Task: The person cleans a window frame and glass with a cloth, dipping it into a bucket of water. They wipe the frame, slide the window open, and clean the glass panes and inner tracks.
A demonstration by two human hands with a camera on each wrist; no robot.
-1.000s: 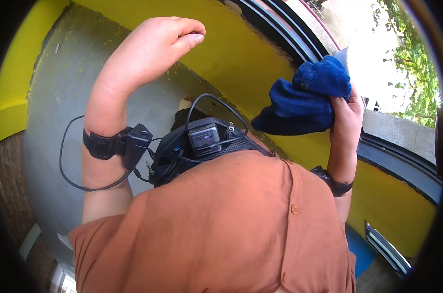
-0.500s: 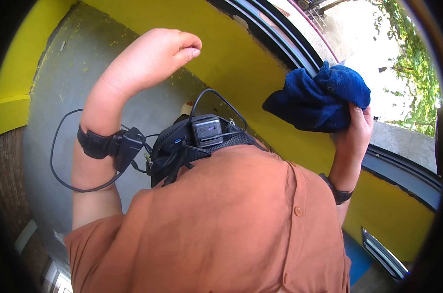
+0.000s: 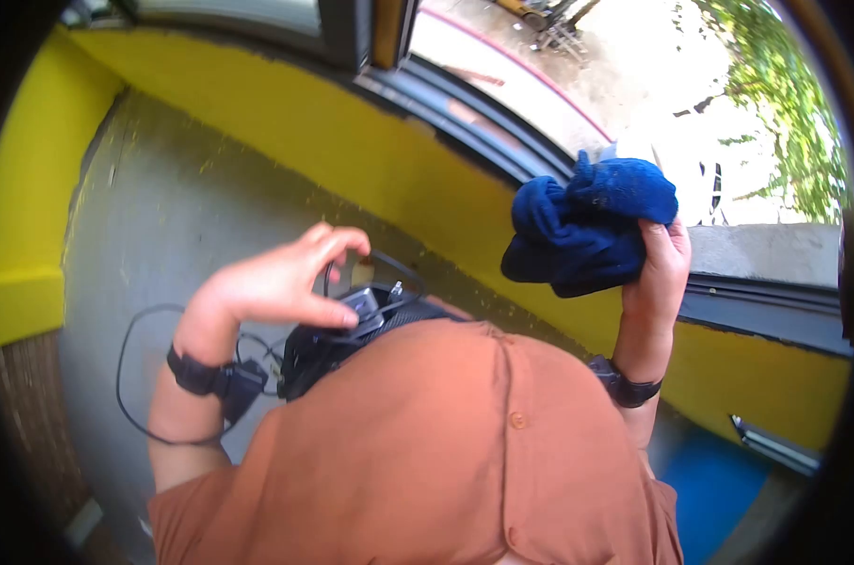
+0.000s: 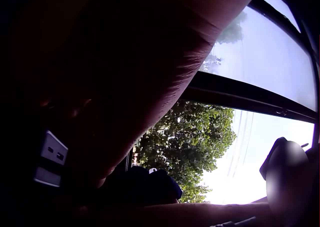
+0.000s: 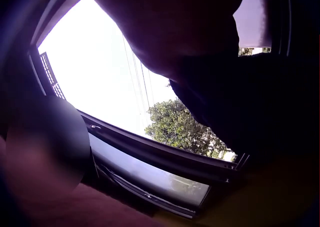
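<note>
A bunched dark blue cloth (image 3: 587,226) is held up by the right hand (image 3: 662,268), its thumb pressed on the cloth's near side, close to the window. In the head view the left hand (image 3: 281,282) hangs over the black waist bag (image 3: 305,353), fingers spread and bent, thumb near a small grey device (image 3: 363,311); whether it touches is unclear. The left wrist view shows the dark underside of the left forearm or hand and the device (image 4: 54,151). In the right wrist view the cloth (image 5: 225,97) is a dark shape beside the hand.
A window frame (image 3: 483,122) and grey outer ledge (image 3: 766,252) run above a yellow wall (image 3: 352,160). Outside are a tree (image 3: 785,122) and bright ground. A black cable (image 3: 121,377) loops by the left forearm. Something blue (image 3: 714,485) lies at lower right.
The left hand has come down from above the floor to the bag, and its fingers have spread. The right hand still holds the cloth, slightly shifted. The head view has turned, showing more window frame.
</note>
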